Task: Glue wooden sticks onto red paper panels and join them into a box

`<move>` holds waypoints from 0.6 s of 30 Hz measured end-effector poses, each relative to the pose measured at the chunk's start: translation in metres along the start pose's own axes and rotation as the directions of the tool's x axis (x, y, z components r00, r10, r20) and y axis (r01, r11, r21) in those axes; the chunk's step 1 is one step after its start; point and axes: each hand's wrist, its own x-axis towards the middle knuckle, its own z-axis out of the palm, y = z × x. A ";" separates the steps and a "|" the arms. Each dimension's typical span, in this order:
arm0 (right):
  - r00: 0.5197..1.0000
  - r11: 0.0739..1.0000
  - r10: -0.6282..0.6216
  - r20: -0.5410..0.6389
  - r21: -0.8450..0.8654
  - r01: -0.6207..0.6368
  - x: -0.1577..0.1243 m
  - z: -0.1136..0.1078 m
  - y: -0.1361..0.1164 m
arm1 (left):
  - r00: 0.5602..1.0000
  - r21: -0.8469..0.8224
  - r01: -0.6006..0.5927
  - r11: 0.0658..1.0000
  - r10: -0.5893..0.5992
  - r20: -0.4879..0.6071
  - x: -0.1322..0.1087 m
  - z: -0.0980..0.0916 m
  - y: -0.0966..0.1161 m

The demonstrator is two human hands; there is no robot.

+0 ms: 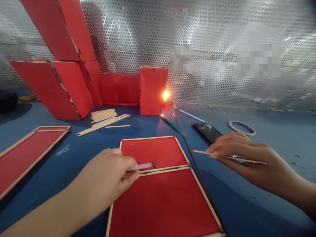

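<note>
My left hand [113,171] is closed on a whitish glue stick [143,166] whose tip is dark and charred. It hovers over a flat red panel [163,204] edged with pale wooden strips, close to a double crossbar [163,170] with dark residue along it. My right hand [244,151] pinches a thin wooden stick [201,151] lengthwise, to the right of the panel and in front of a black phone [207,131]. Behind the panel burns a red candle [165,104] with a bright flame.
Tall red boxes [71,85] stand at the back left, and a smaller red box [153,90] stands beside the flame. Loose wooden sticks [103,119] lie nearby. A green-handled tool [172,125], a tape roll [242,127] and another framed red panel [29,154] rest on the blue surface.
</note>
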 end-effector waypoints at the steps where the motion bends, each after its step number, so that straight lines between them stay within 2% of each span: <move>1: 1.000 1.000 0.002 -0.031 0.001 -0.002 0.000 0.002 0.000 | 1.000 0.000 0.001 1.000 -0.001 -0.008 -0.001 0.001 0.000; 7: 0.988 1.000 0.006 -0.154 0.018 -0.003 -0.001 0.016 -0.017 | 0.998 -0.006 0.002 1.000 -0.003 -0.058 -0.003 0.002 -0.001; 9: 0.977 0.999 0.038 -0.208 0.027 -0.033 -0.001 0.017 -0.025 | 0.998 -0.083 0.031 0.996 -0.035 -0.050 -0.005 -0.001 -0.001; 11: 0.964 0.997 0.076 -0.254 0.041 -0.068 -0.001 0.016 -0.032 | 0.989 -0.220 0.090 0.971 -0.113 -0.094 -0.008 -0.006 -0.001; 13: 0.948 0.991 0.127 -0.291 0.084 -0.107 0.003 0.015 -0.038 | 0.961 -0.390 0.132 0.911 -0.214 -0.176 -0.012 -0.012 -0.002; 15: 0.928 0.969 0.216 -0.303 0.187 -0.164 0.011 0.014 -0.045 | 0.924 -0.551 0.123 0.825 -0.299 -0.240 -0.015 -0.016 -0.003; 18: 0.883 0.850 0.415 -0.217 0.439 -0.292 0.031 0.018 -0.057 | 0.897 -0.735 0.064 0.676 -0.361 -0.255 -0.019 -0.019 -0.002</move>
